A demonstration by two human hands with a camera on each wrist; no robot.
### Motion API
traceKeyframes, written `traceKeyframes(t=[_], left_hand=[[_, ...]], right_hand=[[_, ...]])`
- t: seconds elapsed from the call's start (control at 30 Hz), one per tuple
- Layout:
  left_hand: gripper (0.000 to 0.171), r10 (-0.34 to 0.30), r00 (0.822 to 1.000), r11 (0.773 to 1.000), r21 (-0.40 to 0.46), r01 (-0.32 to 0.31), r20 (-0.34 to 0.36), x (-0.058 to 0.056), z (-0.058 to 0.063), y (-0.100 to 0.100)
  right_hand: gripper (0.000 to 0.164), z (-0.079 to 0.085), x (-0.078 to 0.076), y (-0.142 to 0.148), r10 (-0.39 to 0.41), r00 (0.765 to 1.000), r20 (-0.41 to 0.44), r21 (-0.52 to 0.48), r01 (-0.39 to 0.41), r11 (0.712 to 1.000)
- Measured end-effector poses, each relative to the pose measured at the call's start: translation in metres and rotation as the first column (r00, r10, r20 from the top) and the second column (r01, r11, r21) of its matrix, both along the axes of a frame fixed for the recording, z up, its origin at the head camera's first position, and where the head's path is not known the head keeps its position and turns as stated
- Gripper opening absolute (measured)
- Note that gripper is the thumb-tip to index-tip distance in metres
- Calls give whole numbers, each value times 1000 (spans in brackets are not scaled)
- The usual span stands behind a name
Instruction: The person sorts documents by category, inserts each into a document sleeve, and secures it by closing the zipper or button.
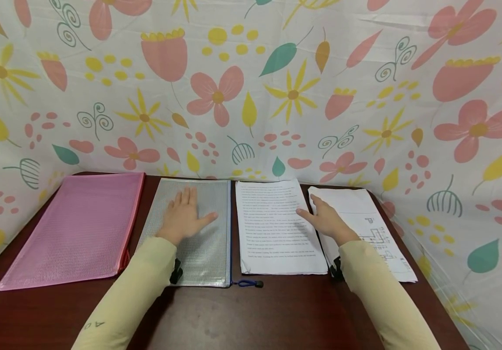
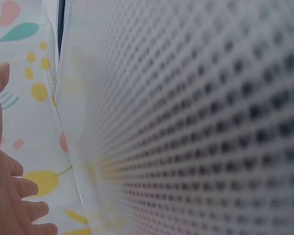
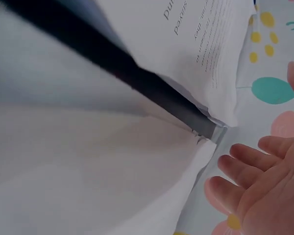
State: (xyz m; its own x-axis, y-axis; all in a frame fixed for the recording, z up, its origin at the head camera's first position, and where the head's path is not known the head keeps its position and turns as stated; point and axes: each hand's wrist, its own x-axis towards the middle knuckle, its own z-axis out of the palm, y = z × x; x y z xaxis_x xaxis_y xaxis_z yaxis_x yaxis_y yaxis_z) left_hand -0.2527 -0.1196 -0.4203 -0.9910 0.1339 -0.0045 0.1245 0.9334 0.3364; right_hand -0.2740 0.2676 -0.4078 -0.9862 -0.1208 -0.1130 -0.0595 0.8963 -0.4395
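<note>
The person's left hand [image 1: 183, 216] is spread flat, fingers straight and thumb out to the side, with nothing in its grasp; it hangs above the upper half of a grey mesh zip pouch [image 1: 205, 250], and the left wrist view shows it apart from the mesh. That pouch lies left of the middle of the dark red-brown tabletop [image 1: 277, 316], its top near the far edge, with a blue zip down its right side and a blue pull cord [image 1: 247, 283] at its lower right corner. The right hand [image 1: 325, 218], fingers loosely extended and holding nothing, is over the gap between two paper stacks. The stack of printed text pages [image 1: 273, 228] lies just right of the grey pouch, close to the far edge; the diagram sheets [image 1: 360, 216] lie beside it, toward the tabletop's far right corner, partly under the right sleeve [image 1: 384, 296]. A pink mesh zip pouch [image 1: 78, 228] with a red edge lies along the tabletop's left edge. A floral cloth [image 1: 251, 121] hangs behind the far edge and along both sides.
</note>
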Motion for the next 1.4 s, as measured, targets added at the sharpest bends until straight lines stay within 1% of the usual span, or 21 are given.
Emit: traceKeyframes(t=[0.2,0.37,0.63,0.77,0.9,1.07,1.13,1.23,1.4], left_hand=[[104,20,1000,1000,-3,-20,17,1,-3,9],[103,29,999,999,-31,-28,34,3,-4,17],[100,50,996,997,-61,-45,71,4,-9,32],[94,56,995,997,-49,-52,80,7,-11,42],[86,55,996,998,-48,-52,70,12,-11,54],[74,65,995,996,-63,-61,69,18,-5,65],[69,69,995,996,-60,-65,67,20,-4,67],[63,76,994,996,-54,-72,73,19,-4,69],[51,90,992,996,-12,-89,89,18,-5,70]], right_hand=[[89,-1,0,-2,-12,1000,26,0,12,1000],[85,-1,-1,-5,-27,998,56,12,26,1000],[76,-5,-3,-7,-24,999,39,44,23,999],[74,-7,-3,-9,-43,997,56,28,42,999],[79,-9,-3,-10,-70,995,70,29,68,997],[82,-10,-3,-14,-96,994,53,69,93,993],[79,-9,-2,-16,-114,992,56,81,109,991],[69,-6,0,-21,-155,985,77,83,149,985],[53,-6,-2,-23,-213,971,109,74,206,976]])
